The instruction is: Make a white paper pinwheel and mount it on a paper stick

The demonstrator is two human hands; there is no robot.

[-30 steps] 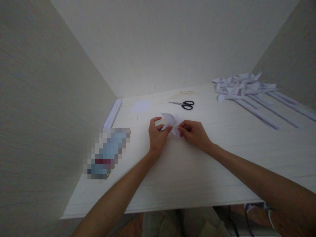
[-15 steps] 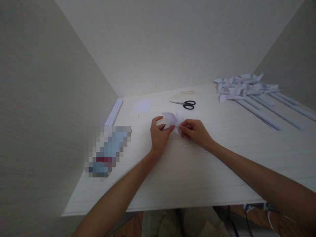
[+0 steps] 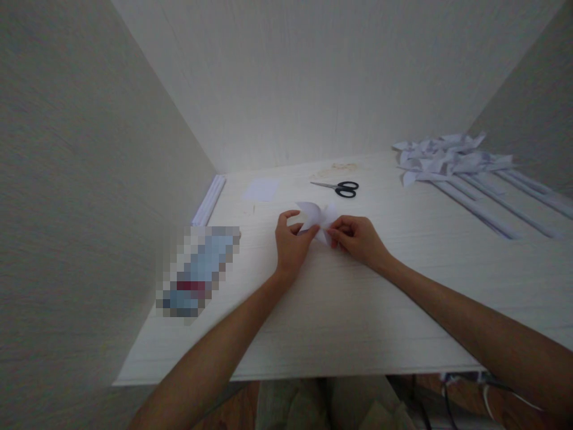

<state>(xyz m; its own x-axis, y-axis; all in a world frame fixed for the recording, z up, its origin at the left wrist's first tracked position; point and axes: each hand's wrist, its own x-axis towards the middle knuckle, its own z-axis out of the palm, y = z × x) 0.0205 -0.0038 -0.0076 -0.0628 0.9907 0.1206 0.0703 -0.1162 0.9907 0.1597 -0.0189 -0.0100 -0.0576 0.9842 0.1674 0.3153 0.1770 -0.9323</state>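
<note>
A small white paper pinwheel [image 3: 312, 212] with curved blades is held between my two hands over the middle of the table. My left hand [image 3: 290, 240] grips it from the left, the thumb pressed near its centre and the forefinger curved out to the left. From the right, my right hand [image 3: 356, 237] pinches the paper close to that centre, with thumb and fingertips together. Whatever the fingertips cover at the centre is hidden. Beyond the hands lies a pair of black-handled scissors [image 3: 344, 189], its blades pointing left.
Several white paper pinwheels [image 3: 452, 158] on rolled paper sticks [image 3: 474, 209] are heaped at the back right. A square paper sheet [image 3: 261, 190] lies at the back left, near a bundle of paper rolls [image 3: 209, 200]. A pixelated object [image 3: 201, 272] rests on the left of the table.
The view has shifted slightly, moving everything a little within the picture. Both hands keep their hold on the pinwheel, with hardly any change in the fingers.
</note>
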